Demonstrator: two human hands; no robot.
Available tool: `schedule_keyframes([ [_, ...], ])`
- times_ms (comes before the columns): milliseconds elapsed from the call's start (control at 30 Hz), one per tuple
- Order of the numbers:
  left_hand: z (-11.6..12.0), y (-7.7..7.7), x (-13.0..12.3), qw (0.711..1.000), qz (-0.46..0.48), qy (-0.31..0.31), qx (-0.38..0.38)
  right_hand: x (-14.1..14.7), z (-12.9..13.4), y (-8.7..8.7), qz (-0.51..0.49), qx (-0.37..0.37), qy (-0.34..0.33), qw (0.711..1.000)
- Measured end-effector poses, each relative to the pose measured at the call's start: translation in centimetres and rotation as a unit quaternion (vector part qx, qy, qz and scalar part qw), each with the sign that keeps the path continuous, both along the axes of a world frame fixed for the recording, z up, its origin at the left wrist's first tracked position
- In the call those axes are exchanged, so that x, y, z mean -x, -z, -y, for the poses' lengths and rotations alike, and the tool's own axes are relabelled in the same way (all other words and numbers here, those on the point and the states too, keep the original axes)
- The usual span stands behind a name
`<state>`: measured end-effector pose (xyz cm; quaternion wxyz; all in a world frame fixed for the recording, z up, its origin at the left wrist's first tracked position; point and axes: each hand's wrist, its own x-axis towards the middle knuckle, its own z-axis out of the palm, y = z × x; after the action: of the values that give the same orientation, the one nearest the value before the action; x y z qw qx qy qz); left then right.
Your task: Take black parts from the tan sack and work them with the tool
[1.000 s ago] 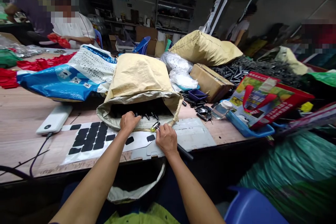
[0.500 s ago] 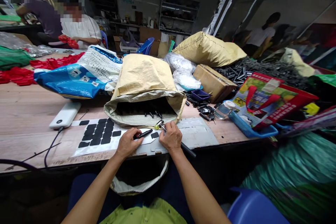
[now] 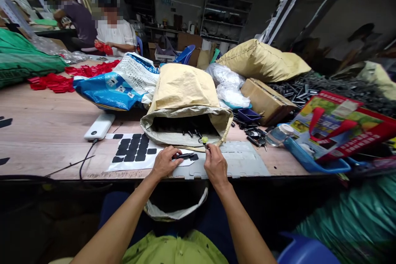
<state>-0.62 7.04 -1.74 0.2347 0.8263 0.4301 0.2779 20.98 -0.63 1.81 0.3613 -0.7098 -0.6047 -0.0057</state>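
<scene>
My left hand is closed around a short black tube, held just above the table's front edge. Its far end points right. My right hand pinches a thin dark rod with a yellow-green end; the rest of it is hidden by the fingers. Right behind both hands lies a cream woven sack, its mouth facing me, with small black pieces inside. Beside my left hand is a white sheet bearing rows of black rounded-square stickers. A grey board lies beneath my right hand.
A white power bank with a cable sits at left, near a blue-white bag. On the right are a glass jar, a blue tray, a red bag and a cardboard box. Two people sit across at back left.
The view has swung left, so things appear further right. My right hand has turned more upright, with the yellow-green end now pointing up. My left hand still holds the black tube.
</scene>
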Motion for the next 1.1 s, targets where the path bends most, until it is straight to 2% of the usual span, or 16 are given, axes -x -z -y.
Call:
schedule_keyframes([
  [100, -0.1, -0.1, 0.0, 1.0, 0.007, -0.009, 0.02, 1.0, 0.5, -0.5, -0.039, -0.001, -0.056, 0.998],
  [233, -0.2, -0.1, -0.1, 0.999, 0.016, -0.018, 0.043, 2.2, 1.0, -0.9, -0.053, 0.018, -0.086, 0.995],
  [433, -0.2, -0.1, -0.1, 0.998, 0.018, -0.025, 0.05, 3.2, 1.9, -1.4, -0.038, -0.001, -0.108, 0.993],
  [600, -0.1, -0.3, -0.1, 0.999, 0.004, -0.023, 0.034, 3.5, 2.4, -0.7, -0.043, -0.036, -0.104, 0.993],
  [800, -0.1, -0.3, 0.0, 1.0, 0.005, -0.02, 0.021, 3.4, 2.3, 0.4, -0.019, 0.019, -0.102, 0.994],
  [967, -0.1, -0.3, 0.0, 0.999, 0.0, -0.016, 0.027, 4.1, 2.1, -0.3, -0.036, -0.009, -0.107, 0.994],
  [1100, -0.1, -0.4, 0.0, 0.999, -0.002, -0.02, 0.029, 5.0, 2.0, -0.5, -0.02, 0.024, -0.128, 0.991],
])
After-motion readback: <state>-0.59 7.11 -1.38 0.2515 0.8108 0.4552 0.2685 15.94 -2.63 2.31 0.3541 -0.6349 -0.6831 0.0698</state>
